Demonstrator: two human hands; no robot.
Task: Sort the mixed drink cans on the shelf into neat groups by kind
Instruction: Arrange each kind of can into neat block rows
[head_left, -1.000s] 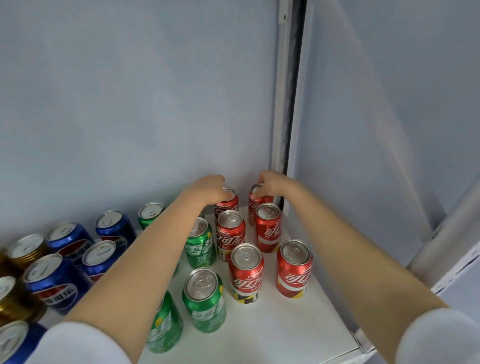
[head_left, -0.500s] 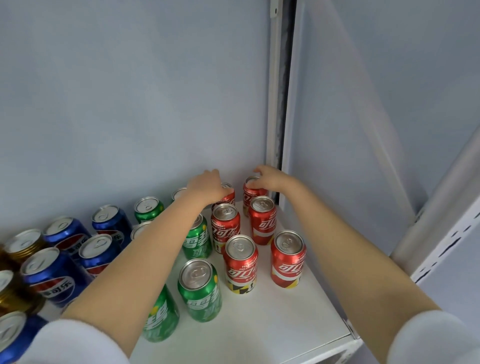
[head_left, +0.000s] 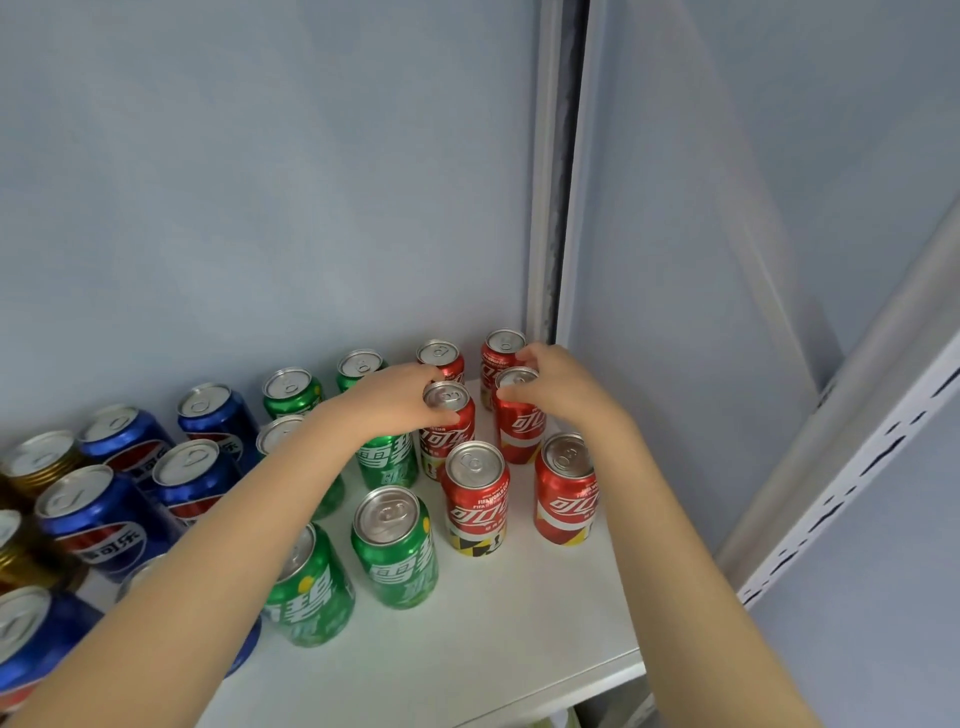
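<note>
Red cola cans stand in two columns at the right of the white shelf (head_left: 467, 660). My left hand (head_left: 395, 397) wraps the rim of the middle-left red can (head_left: 448, 431). My right hand (head_left: 550, 387) grips the rim of the middle-right red can (head_left: 519, 428). Two more red cans (head_left: 440, 356) (head_left: 501, 348) stand behind them at the back wall, and two (head_left: 477, 499) (head_left: 566, 491) stand in front. Green Sprite cans (head_left: 395, 545) (head_left: 291, 389) sit left of the red ones. Blue Pepsi cans (head_left: 192, 478) and gold cans (head_left: 39, 460) fill the far left.
The grey back wall (head_left: 260, 208) and right side panel (head_left: 675, 312) close in the shelf corner, with a metal post (head_left: 545, 208) between them. The shelf's front edge (head_left: 441, 712) runs below my forearms. A slotted white upright (head_left: 857, 483) stands at right.
Both hands have drawn back from the two rear red cans onto the two middle red cans. The two rear cans now stand uncovered at the wall.
</note>
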